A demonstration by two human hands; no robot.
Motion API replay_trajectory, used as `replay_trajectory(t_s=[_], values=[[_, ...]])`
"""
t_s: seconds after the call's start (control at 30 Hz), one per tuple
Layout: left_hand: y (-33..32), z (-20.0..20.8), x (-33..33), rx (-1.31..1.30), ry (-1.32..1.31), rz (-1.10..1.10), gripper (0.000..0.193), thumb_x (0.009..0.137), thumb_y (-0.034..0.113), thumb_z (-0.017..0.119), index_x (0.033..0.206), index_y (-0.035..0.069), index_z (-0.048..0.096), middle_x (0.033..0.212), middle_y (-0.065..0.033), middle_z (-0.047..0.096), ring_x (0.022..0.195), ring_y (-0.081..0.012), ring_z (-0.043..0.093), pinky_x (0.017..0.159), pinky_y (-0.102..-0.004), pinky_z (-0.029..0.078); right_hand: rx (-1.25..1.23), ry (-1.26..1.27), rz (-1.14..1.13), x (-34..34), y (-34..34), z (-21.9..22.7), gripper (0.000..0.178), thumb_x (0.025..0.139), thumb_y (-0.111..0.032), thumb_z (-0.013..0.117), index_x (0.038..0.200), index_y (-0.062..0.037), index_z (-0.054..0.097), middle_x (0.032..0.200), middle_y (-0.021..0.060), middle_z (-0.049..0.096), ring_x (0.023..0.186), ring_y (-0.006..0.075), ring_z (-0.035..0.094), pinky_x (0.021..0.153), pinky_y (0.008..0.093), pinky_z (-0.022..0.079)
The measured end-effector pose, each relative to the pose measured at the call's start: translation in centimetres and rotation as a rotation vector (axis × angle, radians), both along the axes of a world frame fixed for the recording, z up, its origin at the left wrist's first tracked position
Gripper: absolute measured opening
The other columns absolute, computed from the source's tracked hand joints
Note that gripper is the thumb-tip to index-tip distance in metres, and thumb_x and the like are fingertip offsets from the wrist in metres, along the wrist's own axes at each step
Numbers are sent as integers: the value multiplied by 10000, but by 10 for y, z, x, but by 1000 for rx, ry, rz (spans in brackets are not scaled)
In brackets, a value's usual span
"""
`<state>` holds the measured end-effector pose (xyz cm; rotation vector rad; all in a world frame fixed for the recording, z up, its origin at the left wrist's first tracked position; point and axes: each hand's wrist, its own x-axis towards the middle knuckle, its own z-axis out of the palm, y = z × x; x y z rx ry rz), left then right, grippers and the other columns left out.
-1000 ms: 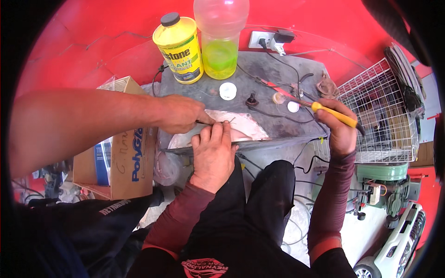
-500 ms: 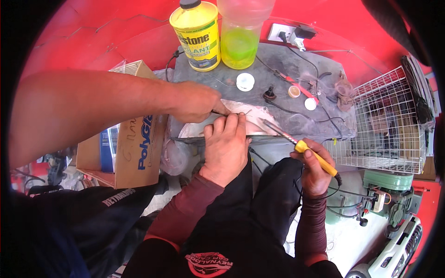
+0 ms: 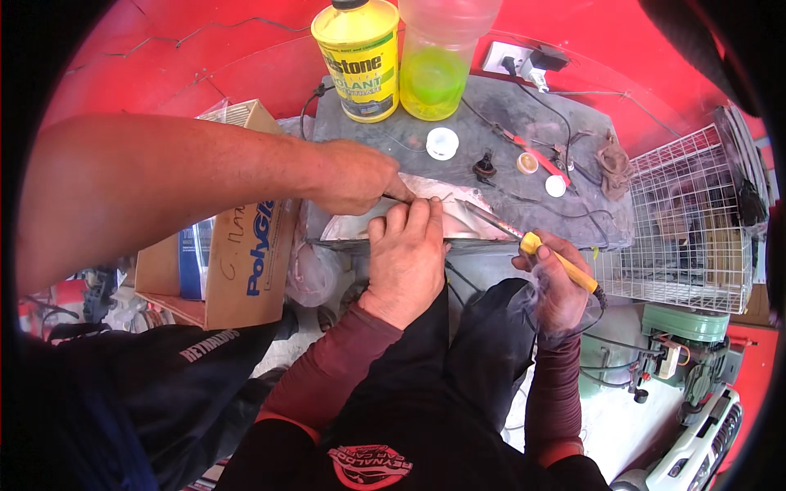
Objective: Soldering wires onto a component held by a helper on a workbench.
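Observation:
My right hand is closed round the yellow handle of a soldering iron. Its metal tip points left, just short of my left fingertips, over a crumpled white sheet. My left hand bears down on the sheet with its fingers together, and a thin wire pokes out at their tips. From the left comes a co-worker's hand, which pinches a dark, thin piece beside my fingers. What lies under my left palm is hidden.
On the grey worktop stand a yellow jug, a bottle of green liquid, a white solder spool and a small tub. A red-handled tool with a cable lies behind. A wire rack is at right, a cardboard box at left.
The soldering iron's tip has come closer to my left fingertips. Wisps of smoke now drift by my right hand. The whole view has shifted slightly; both other hands keep their places on the sheet.

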<state>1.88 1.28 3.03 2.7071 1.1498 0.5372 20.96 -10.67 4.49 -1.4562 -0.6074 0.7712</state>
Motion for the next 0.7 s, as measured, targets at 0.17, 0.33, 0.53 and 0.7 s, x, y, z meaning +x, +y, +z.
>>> replay_trajectory(t_s=[0.17, 0.33, 0.53, 0.7], values=[[3, 0, 1, 15, -2, -16, 587, 812, 220, 765, 1321, -30, 611, 1187, -114, 561, 1101, -298, 511, 877, -442, 384, 21, -193, -37, -18, -13, 4, 453, 966, -252, 662, 1205, 132, 635, 1028, 198, 708, 858, 263, 737, 813, 369, 598], [6, 2, 3, 16, -33, -50, 572, 807, 214, 764, 1298, -43, 623, 1111, -100, 565, 1068, -288, 522, 859, -433, 392, 103, -361, 29, -30, -29, -19, 329, 921, -63, 693, 1202, 105, 652, 973, 150, 759, 886, 199, 724, 834, 301, 544], [8, 2, 1, 21, -21, -50, 552, 802, 209, 766, 1277, -43, 640, 1094, -94, 577, 1059, -286, 533, 852, -429, 396, 135, -435, 49, -28, -20, -21, 318, 861, -4, 724, 1165, 79, 685, 979, 157, 755, 886, 226, 722, 817, 310, 539], [9, 1, 2, 42, -26, -62, 549, 801, 203, 765, 1277, -42, 641, 1093, -88, 580, 1070, -279, 537, 852, -430, 394, 91, -493, 102, -26, -17, -9, 302, 834, 12, 733, 1132, 57, 712, 1013, 174, 738, 914, 245, 714, 831, 317, 538]])
